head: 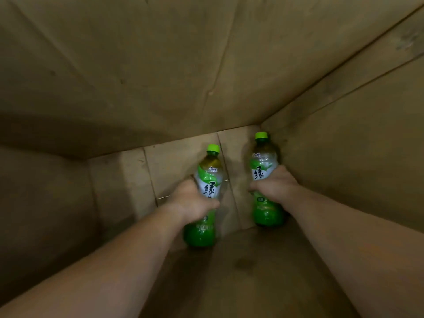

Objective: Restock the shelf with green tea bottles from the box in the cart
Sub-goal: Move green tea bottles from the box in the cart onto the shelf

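Both bare arms reach deep into brown cardboard box (160, 65). Left hand (191, 199) grips label middle of left green-capped plastic tea bottle (205, 203), fingers curled round it. Right hand (276, 183) grips right matching bottle (266, 180) beside box's right wall, fingers wrapped round.

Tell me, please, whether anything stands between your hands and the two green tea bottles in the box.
Nothing does: the left hand grips the left bottle and the right hand the right bottle, both round the label. The shelf is out of view.
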`<action>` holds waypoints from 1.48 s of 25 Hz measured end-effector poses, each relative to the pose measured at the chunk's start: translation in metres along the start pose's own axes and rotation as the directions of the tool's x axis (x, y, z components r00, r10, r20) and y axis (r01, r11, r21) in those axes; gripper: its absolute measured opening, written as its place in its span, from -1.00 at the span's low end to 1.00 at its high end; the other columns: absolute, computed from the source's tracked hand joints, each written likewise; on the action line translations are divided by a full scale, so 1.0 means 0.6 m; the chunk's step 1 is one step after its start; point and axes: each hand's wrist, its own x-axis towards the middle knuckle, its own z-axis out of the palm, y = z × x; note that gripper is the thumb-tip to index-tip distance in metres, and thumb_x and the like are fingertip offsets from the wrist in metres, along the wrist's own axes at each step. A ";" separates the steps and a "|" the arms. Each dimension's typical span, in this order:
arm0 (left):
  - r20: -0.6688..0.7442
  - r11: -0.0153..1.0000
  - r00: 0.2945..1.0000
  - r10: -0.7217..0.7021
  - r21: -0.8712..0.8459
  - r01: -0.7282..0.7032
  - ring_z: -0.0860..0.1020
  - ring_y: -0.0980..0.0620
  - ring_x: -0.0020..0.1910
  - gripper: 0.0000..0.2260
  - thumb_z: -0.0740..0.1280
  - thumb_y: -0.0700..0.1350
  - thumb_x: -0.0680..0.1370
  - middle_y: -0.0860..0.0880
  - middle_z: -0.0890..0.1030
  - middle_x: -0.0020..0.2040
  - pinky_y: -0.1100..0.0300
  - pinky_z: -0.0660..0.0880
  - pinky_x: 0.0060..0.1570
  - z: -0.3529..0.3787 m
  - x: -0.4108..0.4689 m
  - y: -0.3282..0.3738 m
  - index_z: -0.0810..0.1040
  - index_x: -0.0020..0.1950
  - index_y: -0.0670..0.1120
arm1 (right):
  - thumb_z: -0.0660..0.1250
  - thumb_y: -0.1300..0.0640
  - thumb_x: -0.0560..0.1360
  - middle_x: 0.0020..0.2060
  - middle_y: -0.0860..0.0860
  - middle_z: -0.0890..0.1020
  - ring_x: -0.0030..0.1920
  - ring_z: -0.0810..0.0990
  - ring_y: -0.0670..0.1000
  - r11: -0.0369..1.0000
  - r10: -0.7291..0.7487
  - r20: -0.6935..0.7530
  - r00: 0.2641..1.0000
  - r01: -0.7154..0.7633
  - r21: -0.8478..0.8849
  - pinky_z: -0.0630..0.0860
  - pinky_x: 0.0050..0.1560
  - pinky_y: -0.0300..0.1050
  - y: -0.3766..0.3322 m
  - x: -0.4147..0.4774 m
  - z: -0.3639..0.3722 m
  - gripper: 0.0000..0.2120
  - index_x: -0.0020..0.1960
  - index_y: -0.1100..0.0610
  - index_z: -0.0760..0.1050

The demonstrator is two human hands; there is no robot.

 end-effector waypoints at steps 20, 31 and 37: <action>-0.198 0.920 0.971 0.134 -0.338 -0.196 0.61 0.02 -0.07 -0.54 0.45 0.02 0.25 0.01 0.59 -0.07 -0.04 0.58 0.06 -0.170 -0.329 0.018 0.35 0.05 -0.01 | 0.44 -0.16 0.08 -0.27 0.02 0.67 -0.22 0.67 0.07 0.942 -0.227 -0.114 0.967 0.248 0.228 0.63 -0.18 0.01 -0.088 -0.353 -0.047 -0.49 -0.09 0.12 0.54; -0.313 0.817 0.855 0.413 -0.288 -0.500 0.57 0.09 -0.24 -0.63 0.50 -0.12 0.42 -0.05 0.58 -0.10 0.26 0.43 -0.37 -0.358 -0.612 -0.013 0.41 0.11 -0.11 | 0.46 -0.12 0.19 -0.17 0.02 0.65 -0.16 0.65 0.03 0.852 -0.413 -0.280 0.867 0.476 0.218 0.46 -0.29 -0.11 -0.158 -0.701 -0.120 -0.54 0.00 0.08 0.51; -0.405 0.770 0.809 0.427 -0.306 -0.560 0.58 0.08 -0.19 -0.63 0.47 -0.12 0.48 -0.01 0.56 -0.06 0.21 0.46 -0.36 -0.452 -0.715 -0.077 0.35 0.15 0.02 | 0.46 -0.11 0.20 -0.11 0.02 0.66 -0.11 0.65 0.05 0.783 -0.490 -0.335 0.805 0.575 0.237 0.55 -0.19 -0.02 -0.196 -0.830 -0.095 -0.52 0.05 0.05 0.51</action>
